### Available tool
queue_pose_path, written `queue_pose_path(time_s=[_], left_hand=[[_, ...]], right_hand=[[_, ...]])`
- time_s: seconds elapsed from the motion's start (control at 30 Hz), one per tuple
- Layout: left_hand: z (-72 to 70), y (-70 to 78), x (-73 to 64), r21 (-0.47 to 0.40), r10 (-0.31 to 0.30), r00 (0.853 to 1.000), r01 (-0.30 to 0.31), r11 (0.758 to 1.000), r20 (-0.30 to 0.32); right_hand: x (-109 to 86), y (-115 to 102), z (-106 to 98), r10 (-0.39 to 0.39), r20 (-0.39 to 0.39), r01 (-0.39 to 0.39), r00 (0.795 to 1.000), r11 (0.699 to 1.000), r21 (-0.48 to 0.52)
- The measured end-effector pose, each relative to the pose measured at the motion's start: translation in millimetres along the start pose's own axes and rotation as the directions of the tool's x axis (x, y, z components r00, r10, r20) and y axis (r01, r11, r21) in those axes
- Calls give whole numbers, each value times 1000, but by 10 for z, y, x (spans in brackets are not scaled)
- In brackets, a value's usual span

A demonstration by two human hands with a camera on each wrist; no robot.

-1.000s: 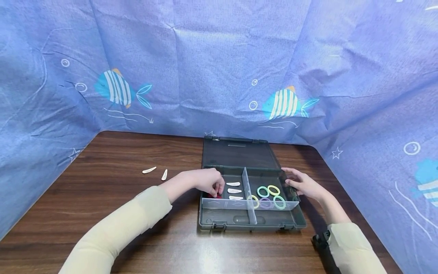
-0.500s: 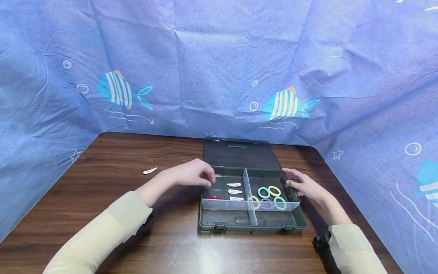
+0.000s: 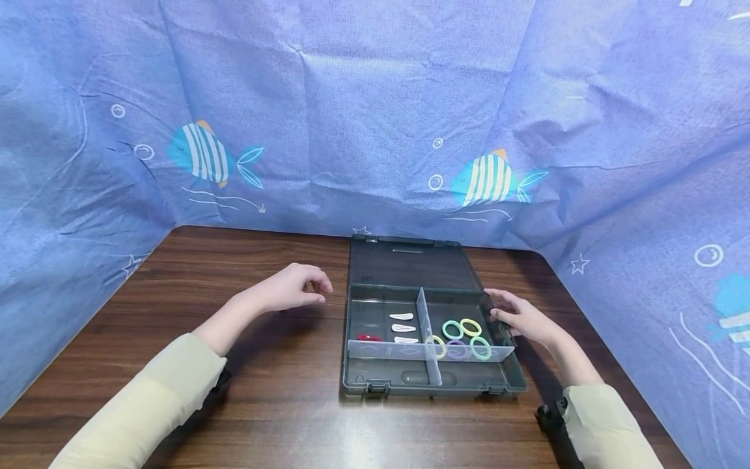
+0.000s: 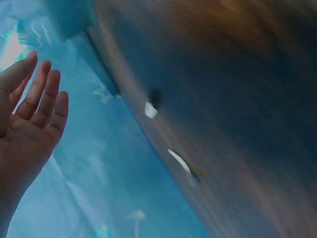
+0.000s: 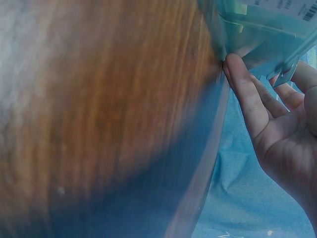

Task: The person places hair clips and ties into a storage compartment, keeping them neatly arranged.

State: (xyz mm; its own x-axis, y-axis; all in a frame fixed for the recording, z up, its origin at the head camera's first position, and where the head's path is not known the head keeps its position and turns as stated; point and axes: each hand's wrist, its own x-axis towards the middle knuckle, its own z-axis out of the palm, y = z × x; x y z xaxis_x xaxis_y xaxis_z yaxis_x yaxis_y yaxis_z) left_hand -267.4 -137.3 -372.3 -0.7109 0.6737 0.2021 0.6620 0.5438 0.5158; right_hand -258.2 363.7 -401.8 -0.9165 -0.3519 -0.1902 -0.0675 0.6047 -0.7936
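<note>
My left hand (image 3: 293, 286) hovers over the table, left of the box, fingers relaxed and holding nothing. In the left wrist view two white snap hair clips (image 4: 151, 109) lie on the table; in the head view the hand and arm hide them. My right hand (image 3: 521, 319) holds the right side wall of a dark translucent divided box (image 3: 433, 391), thumb at the rim and fingers along the outside. Three white hair clips (image 3: 403, 328) lie in a column in its back left compartment, beside red hair clips (image 3: 369, 338). Several pastel hair ties (image 3: 471, 327) lie in the back right compartment.
The box's lid (image 3: 413, 264) lies folded back behind it. Clear dividers (image 3: 430, 339) split the box into compartments. A blue fish-print curtain (image 3: 375, 117) hangs around the back and sides of the brown wooden table (image 3: 281, 404).
My left hand has let go of the red hair clips, lifted out of the box and moved left over the table. The right hand has stayed at the box's side.
</note>
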Motion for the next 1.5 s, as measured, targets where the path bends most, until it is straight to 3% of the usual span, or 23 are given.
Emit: queue_pose_path(time_s=[0.23, 0.33, 0.63, 0.77, 0.9, 1.17, 1.37, 1.5], left_hand=[[-31, -290, -180, 62, -26, 998, 30, 998, -62], [-55, -377, -234, 50, -73, 996, 75, 996, -41], [-106, -628, -321, 49, -134, 991, 133, 990, 16], [-115, -677, -339, 47, -163, 986, 162, 986, 21], [-99, -708, -345, 98, -197, 980, 193, 976, 27], [-46, -779, -353, 167, -210, 977, 202, 965, 28], [-24, -798, -350, 152, -190, 982, 186, 971, 13], [-29, -769, -348, 89, -191, 981, 188, 978, 24]], right_hand=[[-9, -16, -2, 2, 0, -2, 1000, 1000, 5], [-11, -23, -11, -1, -1, 1, 1000, 1000, 5], [-16, -12, -14, -2, -6, 2, 1000, 1000, 10], [-18, 8, -7, -2, -4, 2, 1000, 1000, 11], [-27, 18, 0, -1, 0, 1, 1000, 1000, 3], [-23, 20, 12, -4, 0, 4, 1000, 1000, 12], [-16, 13, 8, -1, 3, 1, 1000, 1000, -2], [-16, 6, 4, 0, 4, 0, 1000, 1000, -11]])
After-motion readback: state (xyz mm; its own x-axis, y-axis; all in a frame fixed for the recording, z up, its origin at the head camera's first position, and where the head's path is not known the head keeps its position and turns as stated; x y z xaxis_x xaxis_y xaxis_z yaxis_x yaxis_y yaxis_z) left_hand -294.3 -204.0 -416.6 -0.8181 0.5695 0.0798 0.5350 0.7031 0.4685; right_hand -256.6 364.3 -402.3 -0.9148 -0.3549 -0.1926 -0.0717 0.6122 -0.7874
